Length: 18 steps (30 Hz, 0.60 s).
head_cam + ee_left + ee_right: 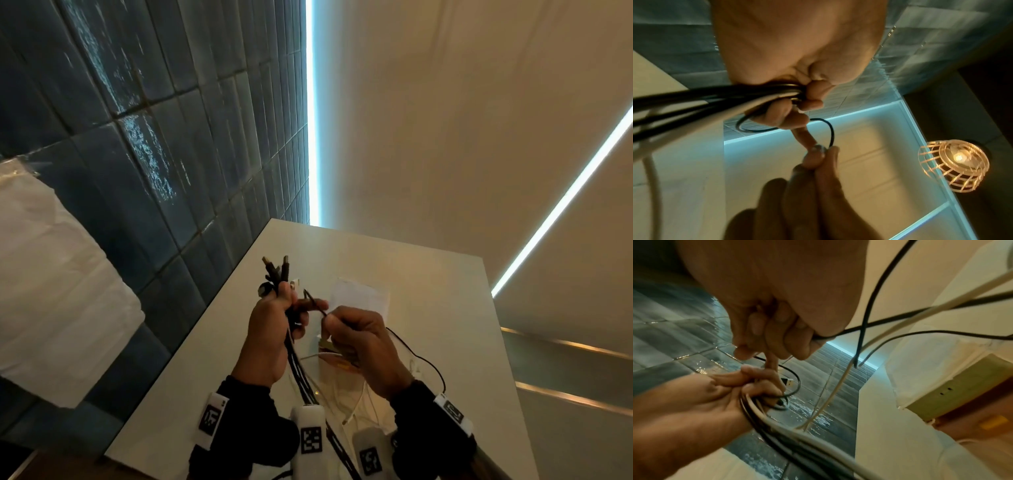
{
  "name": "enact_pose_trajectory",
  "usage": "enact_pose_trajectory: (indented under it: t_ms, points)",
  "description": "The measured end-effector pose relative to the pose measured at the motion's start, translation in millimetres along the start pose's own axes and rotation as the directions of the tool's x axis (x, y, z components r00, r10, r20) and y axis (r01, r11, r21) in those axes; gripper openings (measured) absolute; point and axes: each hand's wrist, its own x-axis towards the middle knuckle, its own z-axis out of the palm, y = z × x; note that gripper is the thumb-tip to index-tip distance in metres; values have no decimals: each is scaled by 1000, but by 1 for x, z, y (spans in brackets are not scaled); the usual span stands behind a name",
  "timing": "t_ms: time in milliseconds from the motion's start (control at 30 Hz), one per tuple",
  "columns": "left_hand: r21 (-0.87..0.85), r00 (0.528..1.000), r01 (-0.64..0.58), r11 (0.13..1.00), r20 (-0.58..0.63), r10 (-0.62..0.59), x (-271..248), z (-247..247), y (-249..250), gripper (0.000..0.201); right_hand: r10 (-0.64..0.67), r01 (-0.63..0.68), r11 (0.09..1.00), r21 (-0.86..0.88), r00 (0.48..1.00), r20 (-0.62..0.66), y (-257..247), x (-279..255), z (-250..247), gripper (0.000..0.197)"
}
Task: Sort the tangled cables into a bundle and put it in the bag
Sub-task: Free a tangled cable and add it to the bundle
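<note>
The left hand (270,329) holds a bunch of cables (294,359) upright over the white table (428,308), its fingers curled tight round several black leads and at least one white one. The plugs (275,269) stick up above the fist, and the long ends trail down past the wrist toward the near edge of the table. From the left wrist view the same cables (694,100) run out of the closed palm of the left hand (797,56) as thick dark strands. The right hand (363,339) sits just beside the left, thumb and forefinger pinched together on a thin black cable (317,303), the other fingers curled in. That thin cable loops between the two hands and sags away behind the right wrist. In the right wrist view the right hand (777,313) is clenched on the thin black cable (865,305), and the left hand (715,395) grips the bunch below it. A white bag (359,296) lies flat on the table just beyond the hands, and more loose white cables (356,401) lie on the table under the wrists. A blue tiled wall (154,137) runs along the left side of the table.
</note>
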Motion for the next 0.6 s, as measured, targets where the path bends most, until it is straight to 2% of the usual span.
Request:
enact_pose_trajectory:
  t_ms: [133,267,533,600]
  points:
    - [-227,988,64,972,153,-29,-6,0,5,35,40,-36,999,-34,992,118,10,-7,1,23]
    - [-276,967,95,956,252,-23,-9,1,8,35,92,-89,996,-29,988,124,24,-6,-2,32]
    - [-308,954,90,947,301,7,-9,-5,14,35,186,-186,982,-45,983,3,63,-4,-8,32]
    - [-318,950,75,945,312,29,-11,-5,14,35,209,-211,975,-64,977,-39,77,-8,-10,42]
